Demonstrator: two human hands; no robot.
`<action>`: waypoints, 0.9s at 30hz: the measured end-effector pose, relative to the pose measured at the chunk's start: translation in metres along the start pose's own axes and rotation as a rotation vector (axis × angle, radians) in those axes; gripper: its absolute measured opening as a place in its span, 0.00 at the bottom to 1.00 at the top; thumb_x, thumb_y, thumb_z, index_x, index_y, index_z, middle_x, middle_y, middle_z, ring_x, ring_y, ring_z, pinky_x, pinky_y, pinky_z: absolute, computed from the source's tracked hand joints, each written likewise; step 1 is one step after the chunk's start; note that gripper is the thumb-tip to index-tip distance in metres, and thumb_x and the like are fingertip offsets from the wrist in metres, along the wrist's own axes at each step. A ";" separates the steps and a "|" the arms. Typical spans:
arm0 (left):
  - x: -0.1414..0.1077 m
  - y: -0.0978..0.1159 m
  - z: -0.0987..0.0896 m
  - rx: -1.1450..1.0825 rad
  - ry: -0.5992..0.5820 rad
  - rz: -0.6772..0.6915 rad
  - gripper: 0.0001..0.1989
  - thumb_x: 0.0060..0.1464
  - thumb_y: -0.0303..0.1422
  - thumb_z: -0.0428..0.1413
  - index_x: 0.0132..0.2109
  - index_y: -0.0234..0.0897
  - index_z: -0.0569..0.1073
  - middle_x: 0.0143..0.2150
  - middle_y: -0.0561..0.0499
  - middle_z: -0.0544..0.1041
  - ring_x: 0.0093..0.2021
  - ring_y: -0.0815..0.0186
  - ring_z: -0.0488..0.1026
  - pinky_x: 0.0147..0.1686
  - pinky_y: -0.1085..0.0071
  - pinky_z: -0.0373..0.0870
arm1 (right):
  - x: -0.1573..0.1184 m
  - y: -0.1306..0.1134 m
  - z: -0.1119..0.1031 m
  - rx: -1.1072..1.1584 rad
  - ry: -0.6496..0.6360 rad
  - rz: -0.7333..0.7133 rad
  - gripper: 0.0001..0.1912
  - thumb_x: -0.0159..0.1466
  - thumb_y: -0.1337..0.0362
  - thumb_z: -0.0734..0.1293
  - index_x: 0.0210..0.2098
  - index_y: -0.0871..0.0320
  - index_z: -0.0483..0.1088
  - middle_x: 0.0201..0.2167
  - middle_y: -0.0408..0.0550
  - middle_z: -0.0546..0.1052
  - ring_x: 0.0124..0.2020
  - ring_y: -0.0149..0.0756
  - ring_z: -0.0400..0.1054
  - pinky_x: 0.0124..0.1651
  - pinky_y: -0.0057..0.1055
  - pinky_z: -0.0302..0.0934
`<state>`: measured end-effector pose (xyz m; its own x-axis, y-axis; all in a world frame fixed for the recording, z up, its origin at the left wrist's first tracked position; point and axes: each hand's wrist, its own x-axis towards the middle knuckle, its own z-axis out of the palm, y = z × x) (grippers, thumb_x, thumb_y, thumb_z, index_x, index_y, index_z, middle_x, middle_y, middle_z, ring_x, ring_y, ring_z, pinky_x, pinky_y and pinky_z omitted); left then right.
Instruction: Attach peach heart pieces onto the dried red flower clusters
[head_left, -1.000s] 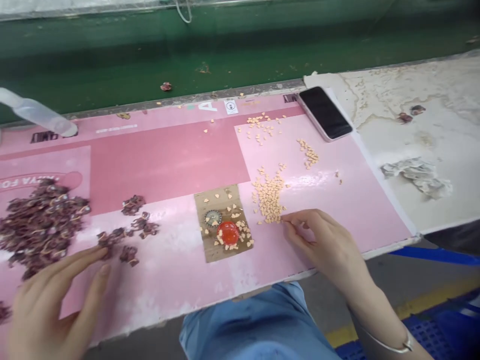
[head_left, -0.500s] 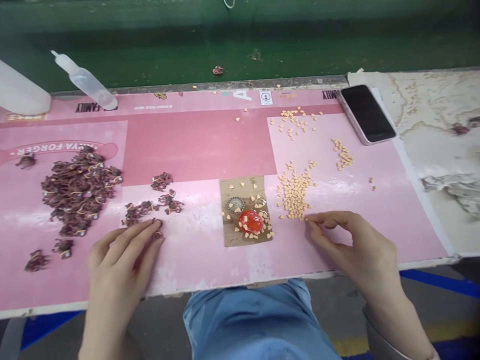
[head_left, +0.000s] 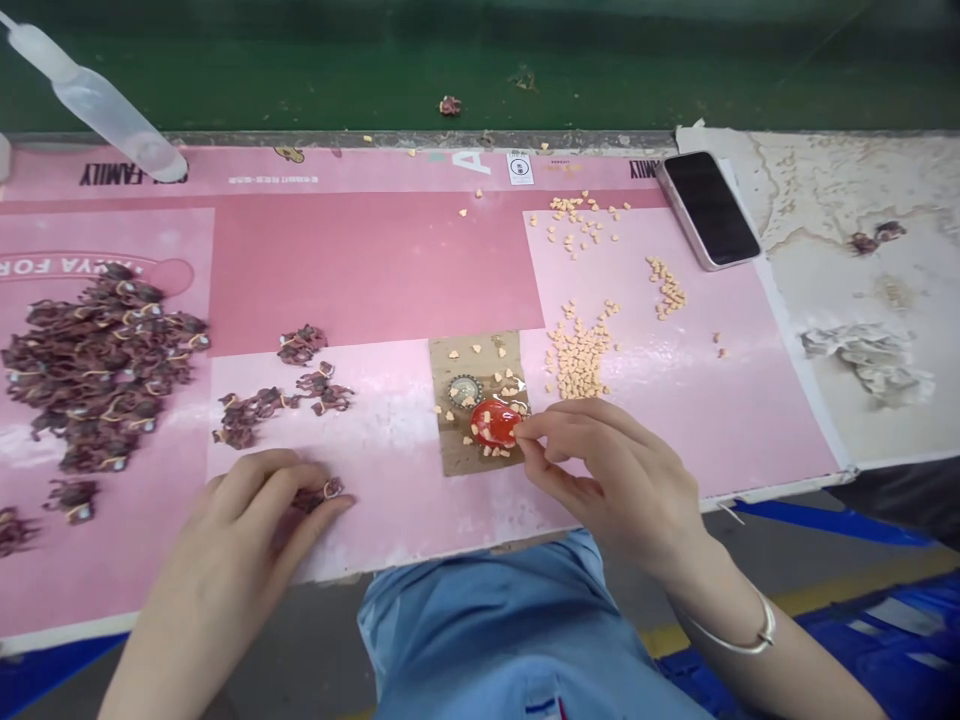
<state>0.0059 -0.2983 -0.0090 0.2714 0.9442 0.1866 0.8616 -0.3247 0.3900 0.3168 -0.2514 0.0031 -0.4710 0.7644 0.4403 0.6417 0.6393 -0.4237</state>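
My left hand (head_left: 262, 510) is closed round a small dark reddish bundle (head_left: 322, 493), low over the pink sheet. Thumb and forefinger of my right hand (head_left: 592, 465) are pinched together at the right edge of a red glossy blob (head_left: 495, 424); what they hold is too small to make out. The blob lies on a brown card (head_left: 457, 455) beside a ridged round cap (head_left: 465, 391), with pale pieces scattered over it. Right of the card is a pile of small pale pieces (head_left: 581, 360). Several dark bundles (head_left: 251, 415) lie just beyond my left hand.
A large heap of dark bundles (head_left: 97, 370) covers the left of the pink sheet (head_left: 360, 270). A squeeze bottle (head_left: 112, 115) stands at the back left. A phone (head_left: 711, 210) and crumpled tissue (head_left: 870, 360) are at the right.
My right hand has moved left from the pale pile to the red blob. My left hand now has a bundle between its fingers. The view has shifted.
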 end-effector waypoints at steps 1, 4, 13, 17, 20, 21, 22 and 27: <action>0.000 0.000 0.000 -0.027 0.007 -0.010 0.17 0.71 0.51 0.50 0.40 0.46 0.73 0.39 0.53 0.79 0.36 0.64 0.80 0.38 0.67 0.74 | -0.001 0.001 -0.001 -0.013 -0.011 -0.014 0.14 0.71 0.77 0.64 0.42 0.49 0.66 0.34 0.42 0.83 0.34 0.39 0.79 0.38 0.38 0.78; -0.001 0.001 0.001 -0.079 0.021 -0.051 0.17 0.71 0.50 0.51 0.37 0.46 0.72 0.35 0.55 0.80 0.33 0.65 0.79 0.33 0.68 0.73 | -0.003 0.002 -0.004 -0.033 -0.061 -0.037 0.12 0.71 0.75 0.65 0.45 0.49 0.67 0.37 0.44 0.84 0.36 0.40 0.80 0.41 0.40 0.79; -0.010 0.003 0.004 -0.049 0.091 -0.175 0.15 0.70 0.50 0.54 0.50 0.49 0.79 0.42 0.52 0.82 0.34 0.66 0.81 0.28 0.73 0.76 | -0.002 0.003 -0.005 -0.072 -0.092 -0.110 0.14 0.70 0.78 0.66 0.45 0.51 0.66 0.40 0.47 0.85 0.41 0.41 0.80 0.44 0.40 0.79; -0.022 0.004 0.001 -0.087 0.116 -0.250 0.08 0.69 0.44 0.57 0.44 0.53 0.80 0.42 0.55 0.83 0.41 0.63 0.82 0.37 0.67 0.80 | 0.003 0.004 -0.010 -0.014 -0.074 -0.055 0.15 0.70 0.78 0.66 0.40 0.49 0.64 0.36 0.43 0.84 0.37 0.39 0.80 0.40 0.37 0.78; -0.033 0.013 0.001 -0.159 0.185 -0.404 0.06 0.68 0.38 0.59 0.42 0.54 0.81 0.43 0.56 0.83 0.44 0.61 0.81 0.45 0.59 0.80 | 0.007 0.001 -0.013 0.048 0.026 0.066 0.17 0.69 0.78 0.68 0.37 0.48 0.63 0.33 0.39 0.83 0.34 0.36 0.80 0.36 0.33 0.77; -0.035 0.018 0.003 -0.201 0.255 -0.476 0.05 0.66 0.37 0.61 0.40 0.52 0.81 0.43 0.56 0.83 0.44 0.60 0.81 0.45 0.57 0.79 | 0.008 0.000 -0.014 0.058 0.062 0.112 0.17 0.68 0.77 0.69 0.37 0.48 0.63 0.33 0.39 0.83 0.34 0.35 0.80 0.36 0.32 0.77; -0.037 0.023 0.006 -0.250 0.343 -0.545 0.04 0.65 0.36 0.63 0.39 0.50 0.81 0.42 0.55 0.83 0.43 0.60 0.81 0.44 0.57 0.79 | 0.008 -0.001 -0.014 0.068 0.095 0.151 0.16 0.68 0.76 0.70 0.38 0.48 0.64 0.33 0.39 0.83 0.35 0.35 0.81 0.37 0.32 0.77; -0.028 0.047 0.029 -0.583 0.610 -0.504 0.06 0.58 0.26 0.67 0.41 0.43 0.84 0.39 0.54 0.84 0.41 0.68 0.83 0.40 0.73 0.81 | 0.004 0.003 -0.007 0.136 0.166 0.235 0.15 0.65 0.75 0.71 0.35 0.49 0.64 0.34 0.39 0.84 0.35 0.36 0.82 0.36 0.32 0.76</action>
<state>0.0514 -0.3384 -0.0221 -0.4794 0.8424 0.2461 0.4242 -0.0231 0.9053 0.3211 -0.2468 0.0096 -0.2071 0.8756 0.4363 0.6289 0.4608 -0.6263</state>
